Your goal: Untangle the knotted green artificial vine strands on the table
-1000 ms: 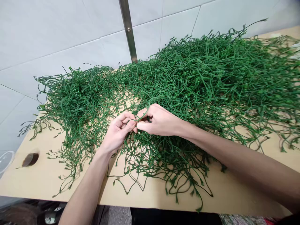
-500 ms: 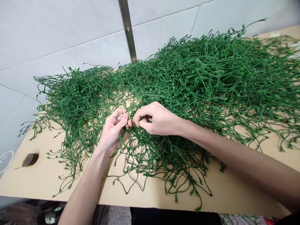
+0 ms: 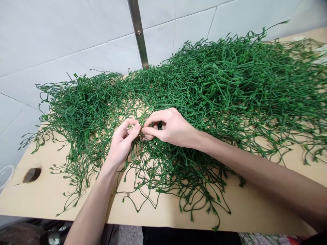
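A large tangle of thin green plastic stems (image 3: 204,81) with small forked tips spreads over the tan board, heaped highest at the back and right. My left hand (image 3: 124,137) pinches a green stem between thumb and forefinger near the middle of the tangle. Close against it, my right hand (image 3: 170,127) has thumb and fingertips pressed together at the same stem. The fingertips of both hands nearly meet, and the exact spot they grip is small and partly covered by the fingers. Loose wavy stems hang below the hands toward the front.
The tan board (image 3: 84,212) has an oval hole (image 3: 32,175) at its left. A clear plastic container (image 3: 6,177) shows at the far left edge. Behind stands a pale tiled wall (image 3: 63,30) with a metal upright (image 3: 139,34) reaching down to the board.
My right hand's fingers have gone from curled to a straighter pinch at the stem. My left hand keeps almost the same place and grip.
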Tool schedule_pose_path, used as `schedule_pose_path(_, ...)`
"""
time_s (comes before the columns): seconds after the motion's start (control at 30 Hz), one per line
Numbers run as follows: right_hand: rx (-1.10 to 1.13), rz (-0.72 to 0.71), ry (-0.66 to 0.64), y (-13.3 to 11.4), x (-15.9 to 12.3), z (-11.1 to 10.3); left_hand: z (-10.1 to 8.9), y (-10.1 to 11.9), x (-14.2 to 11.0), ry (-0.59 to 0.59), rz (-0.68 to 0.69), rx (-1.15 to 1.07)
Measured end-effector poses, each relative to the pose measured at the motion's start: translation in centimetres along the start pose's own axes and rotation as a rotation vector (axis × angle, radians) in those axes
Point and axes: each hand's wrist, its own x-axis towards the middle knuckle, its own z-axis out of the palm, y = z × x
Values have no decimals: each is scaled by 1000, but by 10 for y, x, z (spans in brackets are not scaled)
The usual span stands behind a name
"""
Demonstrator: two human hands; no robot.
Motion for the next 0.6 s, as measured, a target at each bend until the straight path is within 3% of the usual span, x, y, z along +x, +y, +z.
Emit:
schedule_pose_path(0.23,31,107,-17,0,0,0,0,4,0,51,16,63)
schedule_pose_path(0.4,3,141,-70,-7,-1,-3,1,7,-1,118,4,-56)
schedule_pose_path(0.6,-17,115,-101,-8,-3,-2,-1,4,-3,72,1,-56)
